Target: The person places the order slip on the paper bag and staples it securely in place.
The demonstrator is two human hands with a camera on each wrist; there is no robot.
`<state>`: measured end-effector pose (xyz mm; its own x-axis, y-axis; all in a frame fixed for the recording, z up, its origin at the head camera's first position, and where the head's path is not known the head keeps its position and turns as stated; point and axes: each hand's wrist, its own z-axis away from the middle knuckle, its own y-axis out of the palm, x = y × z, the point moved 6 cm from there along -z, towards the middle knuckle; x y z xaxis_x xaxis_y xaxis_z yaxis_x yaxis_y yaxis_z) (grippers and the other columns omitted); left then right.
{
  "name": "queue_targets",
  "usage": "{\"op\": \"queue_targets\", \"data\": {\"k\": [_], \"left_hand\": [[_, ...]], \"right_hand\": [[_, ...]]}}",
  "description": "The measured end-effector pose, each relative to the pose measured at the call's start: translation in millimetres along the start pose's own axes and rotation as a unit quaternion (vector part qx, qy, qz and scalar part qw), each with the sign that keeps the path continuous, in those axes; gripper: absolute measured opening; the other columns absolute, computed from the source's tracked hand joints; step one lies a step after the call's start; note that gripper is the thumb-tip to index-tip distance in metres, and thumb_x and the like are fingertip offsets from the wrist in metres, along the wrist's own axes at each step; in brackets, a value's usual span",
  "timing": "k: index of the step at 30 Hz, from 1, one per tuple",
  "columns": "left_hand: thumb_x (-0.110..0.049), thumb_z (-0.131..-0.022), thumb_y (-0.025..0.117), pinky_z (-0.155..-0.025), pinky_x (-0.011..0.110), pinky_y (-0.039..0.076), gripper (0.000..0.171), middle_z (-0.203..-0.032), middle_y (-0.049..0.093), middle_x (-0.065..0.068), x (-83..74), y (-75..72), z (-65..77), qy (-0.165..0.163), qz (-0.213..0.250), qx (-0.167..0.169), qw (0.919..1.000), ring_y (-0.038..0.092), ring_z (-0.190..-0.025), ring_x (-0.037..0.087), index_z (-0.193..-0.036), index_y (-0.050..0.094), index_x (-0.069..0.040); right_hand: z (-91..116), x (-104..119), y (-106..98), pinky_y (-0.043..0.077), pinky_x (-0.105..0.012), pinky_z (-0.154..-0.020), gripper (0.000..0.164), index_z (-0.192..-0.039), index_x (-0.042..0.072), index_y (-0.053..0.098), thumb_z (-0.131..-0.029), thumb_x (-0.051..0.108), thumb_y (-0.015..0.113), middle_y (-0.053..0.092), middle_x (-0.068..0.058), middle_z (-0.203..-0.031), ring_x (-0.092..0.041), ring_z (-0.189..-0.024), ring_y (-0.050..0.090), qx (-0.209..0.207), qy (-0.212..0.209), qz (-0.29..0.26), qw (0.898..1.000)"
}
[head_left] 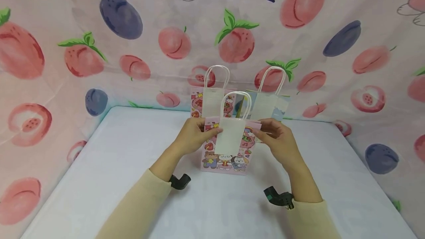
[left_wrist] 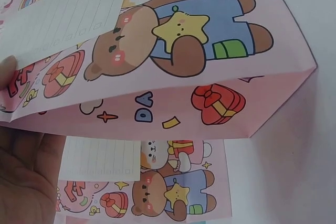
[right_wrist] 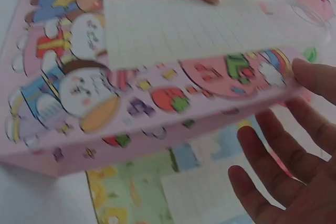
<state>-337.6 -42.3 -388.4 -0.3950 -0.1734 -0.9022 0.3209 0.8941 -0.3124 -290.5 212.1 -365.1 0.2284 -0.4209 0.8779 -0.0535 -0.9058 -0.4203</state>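
Observation:
A pink paper gift bag [head_left: 224, 169] printed with cartoon animals stands upright at the middle of the white table, its white twisted handles up. A pale lined card [head_left: 231, 137] lies over the upper part of its front. My left hand [head_left: 192, 136] grips the bag's upper left edge, thumb on the front by the card and fingers behind. At the upper right edge, my right hand [head_left: 281, 141] holds the bag with its thumb in front. The other fingers [right_wrist: 273, 166] of that hand spread behind the side panel in the right wrist view.
Behind stand another pink gift bag [head_left: 196, 102] on the left and a blue-and-green gift bag [head_left: 279, 111] on the right, each with a pale card on its front. A peach-printed cloth [head_left: 199, 14] hangs at the back of the white table [head_left: 132, 139].

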Motion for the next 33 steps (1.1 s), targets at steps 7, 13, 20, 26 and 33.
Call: {"op": "queue_targets", "data": {"k": [7, 13, 20, 26, 33], "left_hand": [[-0.024, -0.096, 0.077, -0.066, 0.027, 0.059, 0.019, -0.095, 0.081, 0.005, 2.9, -1.0, 1.0, -0.008, -0.001, -0.003, 1.0, 0.072, -0.076, 0.014, -0.107, 0.079, -0.01], [-0.024, -0.096, 0.076, -0.062, 0.025, 0.054, 0.02, -0.095, 0.081, 0.006, 0.7, -1.7, 0.7, -0.006, -0.002, -0.004, 1.0, 0.067, -0.072, 0.014, -0.109, 0.079, -0.009], [-0.025, -0.096, 0.076, -0.06, 0.022, 0.05, 0.02, -0.095, 0.081, 0.005, 0.3, -3.3, -1.5, -0.003, 0.002, -0.002, 1.0, 0.065, -0.07, 0.015, -0.11, 0.078, -0.01], [-0.024, -0.096, 0.076, -0.064, 0.024, 0.056, 0.021, -0.097, 0.081, 0.006, 1.7, -3.7, -1.8, -0.007, 0.005, -0.001, 1.0, 0.07, -0.075, 0.015, -0.11, 0.078, -0.009], [-0.025, -0.097, 0.075, -0.061, 0.023, 0.051, 0.021, -0.097, 0.081, 0.006, -0.7, -0.9, -2.1, -0.006, 0.004, 0.004, 1.0, 0.067, -0.072, 0.015, -0.11, 0.078, -0.008]], "right_hand": [[-0.1, -6.2, -28.3, 0.05, -0.018, -0.093, 0.038, -0.13, 0.011, 0.066, -0.101, 0.036, 0.069, 0.069, -0.008, -0.129, -0.008, -0.115, 0.062, 0.002, -0.003, 0.091, 0.996], [1.5, -22.5, -54.8, 0.054, -0.03, -0.089, 0.051, -0.138, 0.011, 0.061, -0.1, 0.043, 0.069, 0.067, -0.014, -0.131, -0.03, -0.121, 0.063, 0.045, 0.038, 0.167, 0.984], [3.2, -65.3, -81.5, 0.054, -0.055, -0.096, 0.064, -0.144, 0.007, 0.056, -0.098, 0.05, 0.067, 0.065, -0.02, -0.132, -0.037, -0.121, 0.061, 0.083, 0.123, 0.227, 0.962], [9.9, -98.6, -101.7, 0.052, -0.058, -0.093, 0.065, -0.141, 0.0, 0.057, -0.097, 0.046, 0.069, 0.065, -0.025, -0.127, -0.038, -0.116, 0.058, 0.109, 0.181, 0.262, 0.941], [21.5, -118.5, -112.9, 0.057, -0.036, -0.081, 0.067, -0.137, -0.003, 0.059, -0.093, 0.044, 0.075, 0.073, -0.019, -0.12, -0.025, -0.101, 0.066, 0.144, 0.23, 0.238, 0.933]]}}
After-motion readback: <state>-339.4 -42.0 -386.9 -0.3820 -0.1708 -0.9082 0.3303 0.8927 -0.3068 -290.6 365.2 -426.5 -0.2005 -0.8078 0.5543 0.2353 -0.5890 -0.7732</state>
